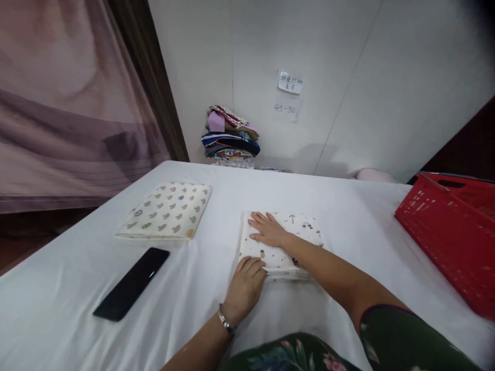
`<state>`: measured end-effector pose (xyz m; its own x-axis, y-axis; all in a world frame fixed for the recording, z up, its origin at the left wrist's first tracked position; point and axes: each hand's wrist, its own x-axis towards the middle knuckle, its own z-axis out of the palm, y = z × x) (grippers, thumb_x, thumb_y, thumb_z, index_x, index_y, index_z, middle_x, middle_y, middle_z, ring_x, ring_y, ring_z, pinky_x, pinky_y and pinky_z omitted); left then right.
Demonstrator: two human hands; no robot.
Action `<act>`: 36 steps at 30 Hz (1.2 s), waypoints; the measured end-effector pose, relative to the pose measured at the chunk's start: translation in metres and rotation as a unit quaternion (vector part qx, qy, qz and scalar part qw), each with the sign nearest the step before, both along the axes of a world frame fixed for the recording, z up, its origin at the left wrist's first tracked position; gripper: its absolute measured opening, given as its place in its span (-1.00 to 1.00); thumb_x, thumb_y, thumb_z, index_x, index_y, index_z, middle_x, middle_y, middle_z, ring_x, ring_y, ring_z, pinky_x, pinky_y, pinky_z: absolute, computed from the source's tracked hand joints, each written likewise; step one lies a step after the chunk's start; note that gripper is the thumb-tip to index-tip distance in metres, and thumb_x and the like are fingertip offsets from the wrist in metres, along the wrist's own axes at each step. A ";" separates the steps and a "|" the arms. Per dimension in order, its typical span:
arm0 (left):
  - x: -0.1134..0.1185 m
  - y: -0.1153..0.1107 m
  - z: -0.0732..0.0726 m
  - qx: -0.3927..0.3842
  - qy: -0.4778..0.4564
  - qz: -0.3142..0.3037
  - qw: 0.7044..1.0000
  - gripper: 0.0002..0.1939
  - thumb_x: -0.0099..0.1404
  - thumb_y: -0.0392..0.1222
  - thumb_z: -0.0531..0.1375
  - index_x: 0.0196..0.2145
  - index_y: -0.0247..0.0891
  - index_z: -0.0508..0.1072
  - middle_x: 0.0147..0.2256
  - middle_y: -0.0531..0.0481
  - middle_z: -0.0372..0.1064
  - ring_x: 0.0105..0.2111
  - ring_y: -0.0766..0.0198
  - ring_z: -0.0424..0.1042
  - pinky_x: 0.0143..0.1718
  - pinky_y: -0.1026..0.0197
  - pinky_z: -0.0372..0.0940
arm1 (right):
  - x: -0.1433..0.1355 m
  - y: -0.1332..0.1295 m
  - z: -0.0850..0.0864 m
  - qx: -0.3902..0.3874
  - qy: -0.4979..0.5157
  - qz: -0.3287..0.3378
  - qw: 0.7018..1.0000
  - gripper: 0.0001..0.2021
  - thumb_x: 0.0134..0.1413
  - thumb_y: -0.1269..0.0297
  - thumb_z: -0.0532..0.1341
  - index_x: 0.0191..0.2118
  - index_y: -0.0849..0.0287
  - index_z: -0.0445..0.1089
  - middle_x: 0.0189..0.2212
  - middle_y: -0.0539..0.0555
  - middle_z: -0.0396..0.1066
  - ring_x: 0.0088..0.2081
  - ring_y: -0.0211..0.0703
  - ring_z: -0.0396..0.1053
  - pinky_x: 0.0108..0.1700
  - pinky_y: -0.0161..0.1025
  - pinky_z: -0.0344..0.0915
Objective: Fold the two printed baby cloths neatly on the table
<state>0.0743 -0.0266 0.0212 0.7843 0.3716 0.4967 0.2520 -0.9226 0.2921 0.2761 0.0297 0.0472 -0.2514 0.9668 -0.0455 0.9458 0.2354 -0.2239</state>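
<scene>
A folded white cloth [282,260] with small scattered prints lies on the white-covered table, its layers showing along the near edge. My right hand [268,230] rests flat on its top, palm down with the fingers spread. At the near left corner, my left hand [245,286] has its fingers bent and close together over the cloth's edge; the thumb is mostly hidden. Farther left lies another folded cloth [170,210], cream with rows of grey mushroom-like shapes and a few coloured ones.
A black phone [132,283] lies on the white sheet [185,309] at the left. On the right stands a red plastic basket [444,232]. Stacked folded fabrics [231,138] rise beyond the far edge, against a wall with paper notes [290,82]. A pink curtain [69,113] hangs left.
</scene>
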 end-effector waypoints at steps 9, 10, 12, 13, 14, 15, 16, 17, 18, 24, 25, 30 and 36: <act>-0.003 -0.001 0.007 0.008 -0.015 0.000 1.000 -0.84 0.22 -0.40 0.05 -0.32 -0.22 0.39 -0.14 -0.02 0.38 -0.07 0.20 0.30 0.02 0.01 0.17 | 0.018 -0.026 0.023 0.025 0.003 0.003 1.000 -0.32 0.15 -0.19 -0.24 0.27 0.11 -0.12 0.30 0.08 -0.31 0.29 -0.06 -0.43 0.25 0.02 -0.45; -0.003 -0.001 0.007 0.007 -0.013 0.005 1.000 -0.84 0.22 -0.39 0.06 -0.33 -0.22 0.39 -0.11 -0.03 0.37 -0.06 0.19 0.28 0.02 0.01 0.17 | 0.027 -0.034 0.023 0.039 -0.008 -0.003 0.999 -0.32 0.15 -0.18 -0.23 0.27 0.10 -0.12 0.30 0.07 -0.31 0.29 -0.06 -0.43 0.25 0.02 -0.47; -0.002 -0.001 0.008 0.004 -0.010 0.009 1.000 -0.85 0.22 -0.39 0.06 -0.35 -0.22 0.39 -0.10 -0.03 0.36 -0.04 0.18 0.26 0.03 0.00 0.16 | 0.049 -0.048 0.017 0.042 -0.031 -0.037 0.998 -0.33 0.15 -0.17 -0.22 0.27 0.11 -0.12 0.29 0.08 -0.29 0.29 -0.04 -0.40 0.25 0.04 -0.47; -0.001 -0.001 0.009 0.002 -0.009 0.005 1.000 -0.84 0.22 -0.39 0.06 -0.34 -0.22 0.39 -0.13 -0.02 0.37 -0.04 0.19 0.26 0.03 0.00 0.15 | 0.061 -0.054 0.012 0.030 -0.039 -0.063 0.997 -0.33 0.16 -0.17 -0.22 0.27 0.12 -0.12 0.29 0.09 -0.28 0.29 -0.02 -0.38 0.24 0.06 -0.45; -0.001 -0.001 0.009 0.000 -0.008 0.000 1.000 -0.84 0.23 -0.38 0.05 -0.34 -0.21 0.39 -0.16 -0.01 0.39 -0.06 0.20 0.27 0.04 0.00 0.15 | 0.071 -0.057 0.007 0.013 -0.042 -0.089 0.995 -0.33 0.16 -0.17 -0.23 0.27 0.12 -0.12 0.29 0.10 -0.27 0.29 -0.02 -0.37 0.24 0.07 -0.42; 0.000 -0.001 0.009 -0.002 -0.006 -0.005 1.000 -0.84 0.23 -0.37 0.05 -0.33 -0.21 0.40 -0.19 0.00 0.40 -0.08 0.22 0.29 0.04 0.01 0.15 | 0.080 -0.059 0.002 -0.002 -0.041 -0.107 0.993 -0.33 0.16 -0.17 -0.24 0.28 0.12 -0.13 0.29 0.10 -0.28 0.29 -0.02 -0.36 0.24 0.07 -0.40; 0.000 -0.002 0.009 -0.003 -0.005 -0.005 1.000 -0.84 0.24 -0.37 0.04 -0.34 -0.21 0.40 -0.22 0.00 0.40 -0.10 0.23 0.30 0.04 0.01 0.15 | 0.086 -0.060 -0.001 -0.014 -0.038 -0.118 0.992 -0.33 0.16 -0.17 -0.24 0.28 0.11 -0.13 0.29 0.09 -0.28 0.29 -0.02 -0.36 0.24 0.07 -0.38; 0.000 -0.002 0.009 -0.002 -0.003 -0.003 1.000 -0.84 0.24 -0.36 0.04 -0.34 -0.21 0.40 -0.22 0.00 0.41 -0.11 0.23 0.31 0.04 0.00 0.15 | 0.090 -0.060 -0.003 -0.024 -0.033 -0.122 0.992 -0.33 0.15 -0.18 -0.24 0.28 0.10 -0.14 0.29 0.07 -0.29 0.29 -0.03 -0.37 0.24 0.06 -0.37; 0.000 -0.003 0.008 0.000 -0.002 0.001 1.000 -0.84 0.25 -0.35 0.04 -0.34 -0.21 0.40 -0.22 -0.01 0.41 -0.10 0.23 0.31 0.04 0.00 0.15 | 0.093 -0.060 -0.004 -0.029 -0.028 -0.125 0.991 -0.33 0.15 -0.18 -0.25 0.28 0.09 -0.13 0.29 0.06 -0.30 0.29 -0.04 -0.38 0.24 0.06 -0.37; -0.004 -0.006 0.005 0.012 0.003 0.000 1.000 -0.81 0.25 -0.37 0.02 -0.29 -0.22 0.40 -0.15 -0.04 0.41 -0.02 0.20 0.29 0.09 -0.04 0.11 | 0.092 -0.080 0.002 0.042 -0.039 -0.162 0.985 -0.35 0.17 -0.15 -0.26 0.27 0.10 -0.09 0.29 0.08 -0.30 0.29 -0.05 -0.41 0.24 0.09 -0.39; -0.005 -0.006 0.005 0.012 0.006 -0.001 1.000 -0.81 0.25 -0.37 0.02 -0.28 -0.22 0.40 -0.13 -0.03 0.41 -0.01 0.19 0.29 0.09 -0.03 0.11 | 0.094 -0.085 0.000 0.046 -0.049 -0.168 0.983 -0.35 0.17 -0.15 -0.25 0.26 0.09 -0.08 0.29 0.09 -0.28 0.29 -0.03 -0.39 0.23 0.10 -0.38; -0.013 -0.009 0.015 -0.012 0.023 -0.017 1.000 -0.83 0.26 -0.28 0.05 -0.24 -0.18 0.42 -0.11 -0.04 0.41 0.00 0.19 0.30 0.09 -0.03 0.13 | 0.098 -0.097 -0.003 0.000 -0.048 -0.198 0.979 -0.36 0.16 -0.15 -0.22 0.25 0.09 -0.04 0.29 0.12 -0.24 0.28 0.02 -0.30 0.22 0.14 -0.27; 0.011 0.011 0.046 -0.037 0.004 0.028 0.999 -0.73 0.31 -0.16 0.00 -0.08 -0.19 0.35 0.02 -0.10 0.31 0.09 0.19 0.20 0.12 -0.03 0.08 | 0.068 -0.109 0.014 0.073 -0.037 -0.172 0.982 -0.39 0.18 -0.11 -0.20 0.26 0.08 -0.07 0.28 0.15 -0.24 0.28 0.01 -0.33 0.21 0.17 -0.27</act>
